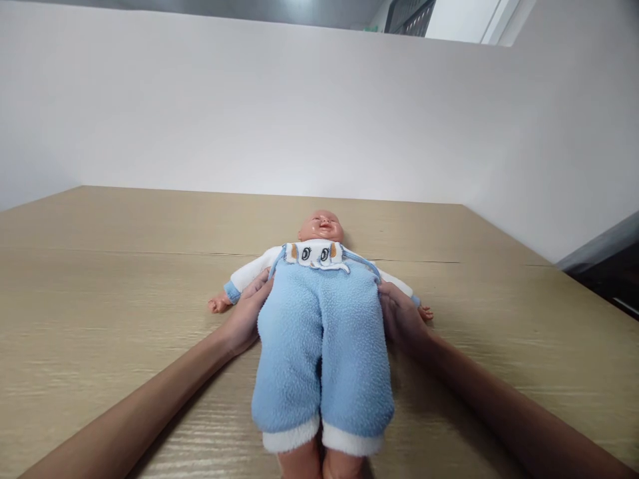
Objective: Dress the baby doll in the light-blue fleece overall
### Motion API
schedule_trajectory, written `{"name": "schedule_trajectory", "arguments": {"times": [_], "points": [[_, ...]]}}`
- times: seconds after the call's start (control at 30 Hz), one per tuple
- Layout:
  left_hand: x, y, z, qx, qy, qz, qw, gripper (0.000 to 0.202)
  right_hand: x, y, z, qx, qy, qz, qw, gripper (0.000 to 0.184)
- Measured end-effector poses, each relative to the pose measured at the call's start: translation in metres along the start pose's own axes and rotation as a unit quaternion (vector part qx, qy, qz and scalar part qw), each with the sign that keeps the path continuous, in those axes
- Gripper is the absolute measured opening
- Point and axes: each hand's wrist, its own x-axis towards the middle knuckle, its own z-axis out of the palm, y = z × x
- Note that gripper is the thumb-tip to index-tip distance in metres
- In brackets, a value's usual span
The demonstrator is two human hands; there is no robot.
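Observation:
A baby doll [323, 226] lies on its back on the table, head at the far end and legs toward me. It wears a white long-sleeved top and light blue fleece overalls [294, 339] with white cuffs and an embroidered animal face on the bib. At the left side of the doll's waist, my left hand [249, 309] grips the edge of the overalls, its fingertips partly hidden. My right hand [402, 309] holds the opposite side in the same way, fingers partly behind the cloth. The doll's arms spread outward beyond both hands.
The wood-grain table [124, 286] stretches out on both sides of the doll, with a seam running across it. Behind it rises a white wall [279, 113]. A dark object [609, 266] stands past the table's right edge.

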Motion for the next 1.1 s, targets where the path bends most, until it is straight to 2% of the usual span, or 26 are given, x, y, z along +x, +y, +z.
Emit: {"name": "schedule_trajectory", "arguments": {"times": [0.1, 0.2, 0.3, 0.4, 0.5, 0.6, 0.7, 0.83, 0.9, 0.93, 1.0, 1.1], "points": [[0.003, 0.001, -0.004, 0.021, -0.023, -0.009, 0.999, 0.054, 0.0, -0.002, 0.001, -0.003, 0.001, -0.003, 1.0, 0.042], [0.007, 0.0, -0.011, 0.053, -0.021, -0.002, 0.998, 0.044, 0.001, -0.003, 0.002, -0.003, -0.005, -0.026, 1.0, 0.039], [0.011, 0.0, -0.018, 0.083, -0.026, 0.021, 0.996, 0.044, 0.002, -0.002, 0.0, -0.005, -0.016, -0.052, 0.998, 0.037], [0.011, 0.007, -0.02, 0.136, -0.036, 0.043, 0.989, 0.039, 0.004, 0.0, -0.009, -0.037, -0.03, -0.062, 0.997, 0.028], [0.008, 0.018, -0.02, 0.216, -0.059, 0.061, 0.973, 0.029, 0.004, -0.001, -0.025, -0.116, -0.068, -0.063, 0.989, 0.014], [0.007, 0.024, -0.023, 0.267, -0.078, 0.069, 0.958, 0.028, 0.004, -0.008, -0.041, -0.207, -0.132, -0.064, 0.967, 0.016], [0.009, 0.023, -0.032, 0.314, -0.089, 0.069, 0.943, 0.034, 0.003, -0.017, -0.053, -0.288, -0.187, -0.077, 0.936, 0.028], [0.011, 0.019, -0.044, 0.387, -0.095, 0.07, 0.914, 0.039, 0.002, -0.024, -0.061, -0.44, -0.192, -0.142, 0.866, 0.035], [0.01, 0.018, -0.044, 0.397, -0.093, 0.072, 0.91, 0.043, 0.001, -0.023, -0.061, -0.474, -0.185, -0.165, 0.845, 0.034], [0.009, 0.018, -0.043, 0.389, -0.092, 0.07, 0.914, 0.045, 0.001, -0.021, -0.059, -0.474, -0.184, -0.17, 0.844, 0.034], [0.007, 0.018, -0.038, 0.357, -0.093, 0.063, 0.927, 0.047, 0.0, -0.017, -0.055, -0.443, -0.184, -0.167, 0.861, 0.038], [0.006, 0.015, -0.03, 0.3, -0.086, 0.056, 0.948, 0.047, -0.002, -0.009, -0.047, -0.331, -0.173, -0.122, 0.92, 0.044]]}}
